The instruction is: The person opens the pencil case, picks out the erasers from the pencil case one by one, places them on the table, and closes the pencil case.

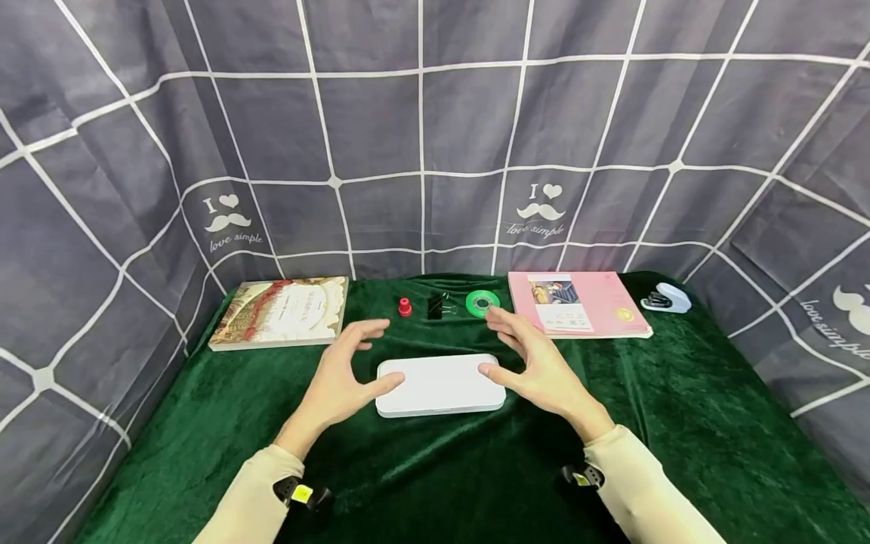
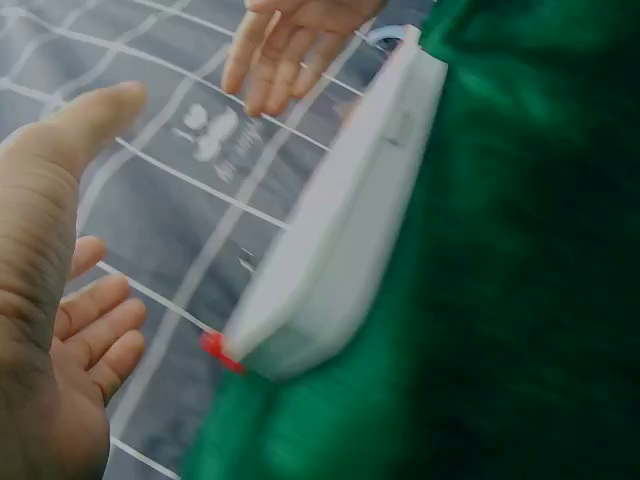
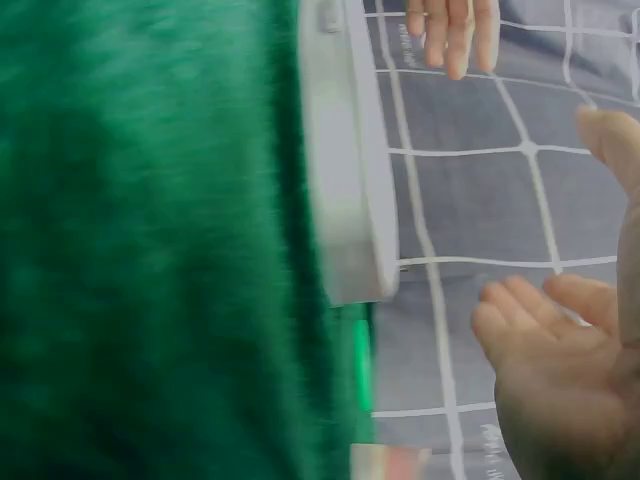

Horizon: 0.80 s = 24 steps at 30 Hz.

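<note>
A white case (image 1: 440,384) is being flanked at frame centre on the green counter (image 1: 680,423) by the left hand (image 1: 340,378) and right hand (image 1: 537,363), fingers spread, nothing held. It is judged rigid, light, smooth; best gripped at its short ends. Its side seam is shown only in the wrist views.

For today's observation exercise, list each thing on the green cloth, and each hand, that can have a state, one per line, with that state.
White flat rectangular plastic case: lid shut, lying flat.
Left hand: open, fingers spread, thumb at the case's left end.
Right hand: open, fingers spread, thumb at the case's right end.
Pink book: closed, flat.
Cream and red illustrated book: closed, flat.
Black binder clip: handles folded out.
Pale blue stapler: closed.
</note>
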Each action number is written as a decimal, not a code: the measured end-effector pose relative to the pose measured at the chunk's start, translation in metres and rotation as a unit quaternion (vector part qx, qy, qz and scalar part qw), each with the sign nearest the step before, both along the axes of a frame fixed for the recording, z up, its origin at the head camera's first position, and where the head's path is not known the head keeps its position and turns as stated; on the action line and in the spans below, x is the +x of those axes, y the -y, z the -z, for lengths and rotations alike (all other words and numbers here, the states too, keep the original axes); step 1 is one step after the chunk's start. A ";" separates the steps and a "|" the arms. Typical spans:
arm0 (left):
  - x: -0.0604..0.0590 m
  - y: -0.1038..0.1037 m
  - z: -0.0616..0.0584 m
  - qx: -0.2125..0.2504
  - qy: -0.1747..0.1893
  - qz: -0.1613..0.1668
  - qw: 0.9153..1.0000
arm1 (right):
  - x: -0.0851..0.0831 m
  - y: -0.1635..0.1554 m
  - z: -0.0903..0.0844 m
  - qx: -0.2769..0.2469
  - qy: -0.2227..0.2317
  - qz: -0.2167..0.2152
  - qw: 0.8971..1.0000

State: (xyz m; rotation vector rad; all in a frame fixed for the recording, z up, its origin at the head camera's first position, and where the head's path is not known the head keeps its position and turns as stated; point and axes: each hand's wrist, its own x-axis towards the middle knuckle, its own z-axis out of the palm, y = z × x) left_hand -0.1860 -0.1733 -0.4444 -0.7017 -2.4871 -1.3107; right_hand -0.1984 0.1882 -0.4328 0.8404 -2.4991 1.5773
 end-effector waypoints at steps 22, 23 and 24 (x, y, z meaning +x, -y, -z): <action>-0.004 0.006 0.044 -0.066 0.077 0.033 0.994 | -0.009 -0.012 0.039 0.148 -0.011 -0.053 0.987; -0.004 0.005 0.044 -0.068 0.080 0.031 0.994 | -0.009 -0.012 0.039 0.148 -0.008 -0.052 0.988; -0.004 0.004 0.044 -0.071 0.084 0.027 0.994 | -0.009 -0.013 0.039 0.146 -0.002 -0.051 0.988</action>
